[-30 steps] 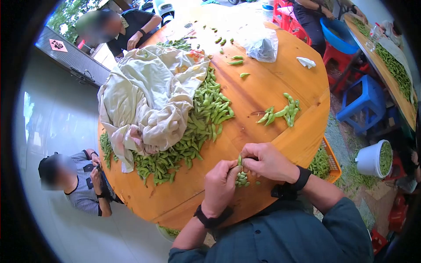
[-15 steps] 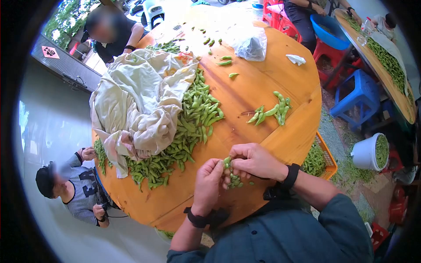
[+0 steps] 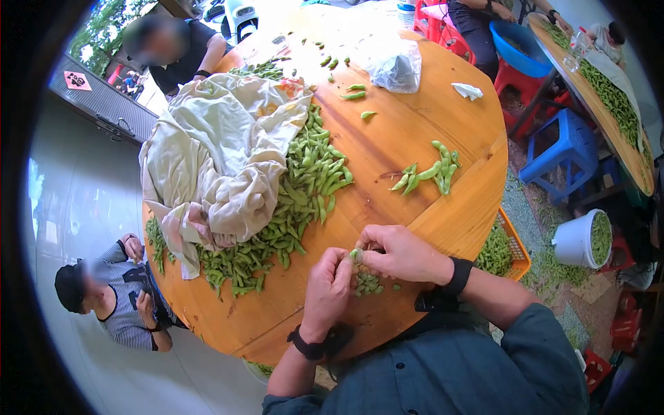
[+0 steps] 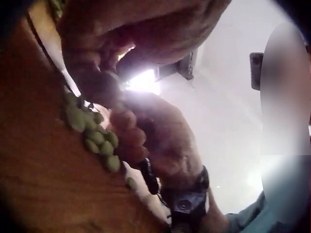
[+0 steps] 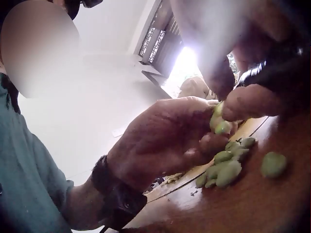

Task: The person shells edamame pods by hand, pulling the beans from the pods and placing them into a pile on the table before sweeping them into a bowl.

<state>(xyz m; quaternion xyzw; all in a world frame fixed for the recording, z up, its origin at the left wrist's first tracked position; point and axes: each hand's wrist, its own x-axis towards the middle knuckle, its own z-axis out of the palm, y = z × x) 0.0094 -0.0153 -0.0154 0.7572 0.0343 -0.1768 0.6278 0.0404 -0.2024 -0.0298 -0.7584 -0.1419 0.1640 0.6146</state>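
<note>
Close over the near part of the round table, my left hand [image 3: 328, 289] and right hand [image 3: 404, 256] meet at their fingertips. Between them they pinch a green soybean pod [image 5: 217, 110], and a pale shelled bean shows at its end in the right wrist view. Fingers hide much of the pod. Right beneath the hands lies a small heap of shelled green beans [image 3: 366, 284], with a single bean [image 5: 273, 165] apart from it. A large pile of pods [image 3: 304, 190] spreads to the left, partly under a crumpled pale cloth [image 3: 228, 149].
A few pods [image 3: 443, 169] lie ahead to the right on the wooden table [image 3: 387, 187]. Farther back are a plastic bag [image 3: 394, 69] and a white tissue [image 3: 467, 91]. An orange crate [image 3: 513, 242] stands beside the table. Two people sit along its left side.
The pod stood upright between my fingertips; now it is lower and mostly covered by them. The person in stripes has drawn one hand back from the pile. The head view has shifted slightly.
</note>
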